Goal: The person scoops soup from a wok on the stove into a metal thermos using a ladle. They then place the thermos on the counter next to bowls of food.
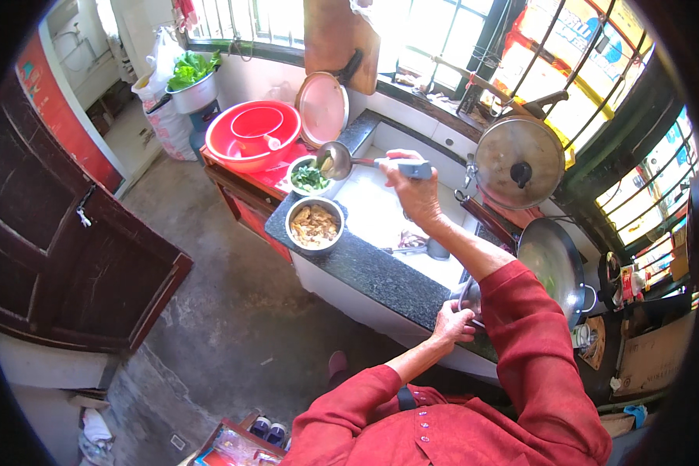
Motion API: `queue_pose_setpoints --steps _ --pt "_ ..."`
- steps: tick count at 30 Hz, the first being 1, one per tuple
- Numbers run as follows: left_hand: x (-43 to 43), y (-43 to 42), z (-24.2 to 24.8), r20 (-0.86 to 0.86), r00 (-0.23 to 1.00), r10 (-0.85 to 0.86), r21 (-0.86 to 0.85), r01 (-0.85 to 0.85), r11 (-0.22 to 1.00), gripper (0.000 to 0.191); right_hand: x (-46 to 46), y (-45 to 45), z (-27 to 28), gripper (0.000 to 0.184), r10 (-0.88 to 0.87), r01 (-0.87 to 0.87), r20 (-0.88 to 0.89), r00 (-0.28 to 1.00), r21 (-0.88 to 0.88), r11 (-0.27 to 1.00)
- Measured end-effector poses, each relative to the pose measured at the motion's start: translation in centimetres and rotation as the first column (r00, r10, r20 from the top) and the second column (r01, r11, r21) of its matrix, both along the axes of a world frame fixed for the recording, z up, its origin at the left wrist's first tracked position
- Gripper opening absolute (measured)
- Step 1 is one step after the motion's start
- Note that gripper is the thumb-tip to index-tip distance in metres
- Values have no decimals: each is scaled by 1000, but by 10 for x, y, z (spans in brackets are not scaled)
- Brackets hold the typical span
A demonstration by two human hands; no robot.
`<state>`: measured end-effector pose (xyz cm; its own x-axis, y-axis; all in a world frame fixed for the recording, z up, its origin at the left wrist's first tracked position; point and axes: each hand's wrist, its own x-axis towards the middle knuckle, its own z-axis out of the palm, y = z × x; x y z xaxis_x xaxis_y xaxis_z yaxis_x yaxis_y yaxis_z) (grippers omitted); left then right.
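My right hand (pixel 416 189) grips the handle of a metal ladle (pixel 334 161), its bowl over the rim of a bowl of chopped greens (pixel 309 177). Some food shows in the ladle. Below that bowl, a metal bowl of browned food pieces (pixel 314 226) stands on the dark stone counter edge. My left hand (pixel 454 324) holds the rim of a metal vessel (pixel 470 297) at the counter's near end; my right sleeve partly hides it. A large wok (pixel 550 271) with a little green food inside sits to the right, partly behind the same sleeve.
A white-tiled sink (pixel 378 204) lies beneath my right forearm, with utensils inside. Red plastic basins (pixel 253 137) stand on a low table at the back left. A glass pan lid (pixel 520 163) leans by the barred window. A dark wooden door (pixel 87 256) stands at left.
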<state>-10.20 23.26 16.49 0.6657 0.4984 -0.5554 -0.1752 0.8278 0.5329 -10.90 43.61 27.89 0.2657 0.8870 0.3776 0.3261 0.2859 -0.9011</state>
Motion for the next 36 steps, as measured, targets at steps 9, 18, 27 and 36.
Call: queue_pose_setpoints --steps 9,18,27,36 --pt "4 2 -4 -14 1000 -4 -16 4 1000 45 -21 -7 -15 25 141 -309 537 832 236 921" --pt "6 1 -9 27 999 26 -41 -25 999 48 -24 -16 -22 30 228 -458 710 666 148 877" --pt "5 3 -4 0 1000 15 0 -15 1000 48 -15 -14 -45 43 309 -555 752 582 90 827" --pt "5 3 1 30 997 67 -51 -65 997 51 -12 -19 -45 38 187 -530 815 549 167 831"
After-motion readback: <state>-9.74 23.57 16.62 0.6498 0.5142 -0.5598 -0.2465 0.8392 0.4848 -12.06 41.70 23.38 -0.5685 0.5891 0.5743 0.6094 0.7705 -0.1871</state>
